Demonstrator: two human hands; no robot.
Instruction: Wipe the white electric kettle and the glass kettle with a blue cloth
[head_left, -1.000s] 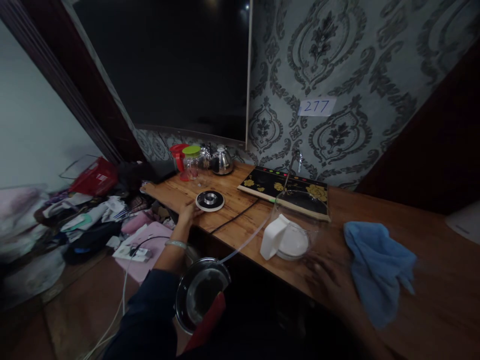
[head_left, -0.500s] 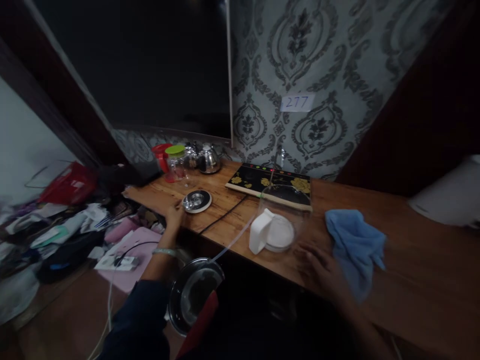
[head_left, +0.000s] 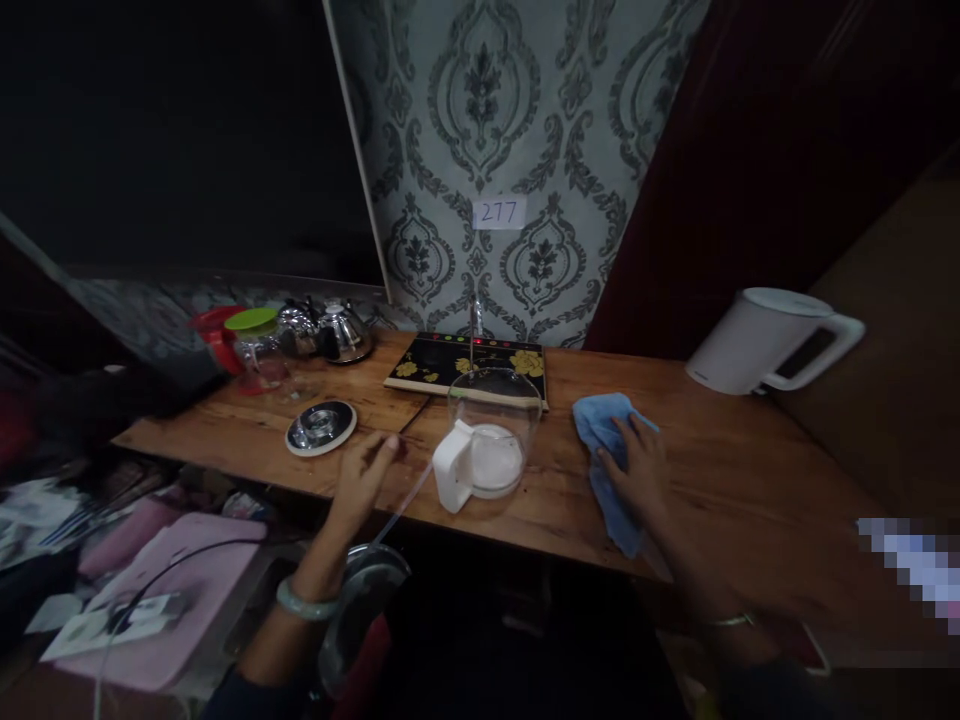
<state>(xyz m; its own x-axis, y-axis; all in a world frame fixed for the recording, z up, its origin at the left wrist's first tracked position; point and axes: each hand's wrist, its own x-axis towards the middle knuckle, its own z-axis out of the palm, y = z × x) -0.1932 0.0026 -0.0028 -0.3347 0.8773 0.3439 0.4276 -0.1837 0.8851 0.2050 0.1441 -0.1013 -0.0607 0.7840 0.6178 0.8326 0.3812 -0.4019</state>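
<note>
My right hand (head_left: 639, 468) is on a folded blue cloth (head_left: 604, 415), its thumb and fingers closing on the fabric. My left hand (head_left: 367, 470) hovers over the table's front edge, fingers loosely bent and apart from the thumb, holding nothing visible. Just right of it stands a clear glass jug (head_left: 499, 460) with a white handle (head_left: 453, 468) facing my left hand. To the left of that hand lies a round black-and-silver lid or base (head_left: 321, 428) with a pale rim. A thin clear tube (head_left: 405, 505) runs down past the table edge to a metal pan (head_left: 375, 570) below.
Behind the jug sits a black panel with gold flowers and a lit red light (head_left: 469, 360). A white electric kettle (head_left: 765, 340) stands at the back right. A green-lidded jar (head_left: 259, 345) and a shiny metal teapot (head_left: 343, 332) are at the back left. A pink stool (head_left: 172, 600) stands below left.
The view has turned right. My left hand has left the round lid and come nearer the jug's handle. My right hand has moved from beside the jug onto the blue cloth.
</note>
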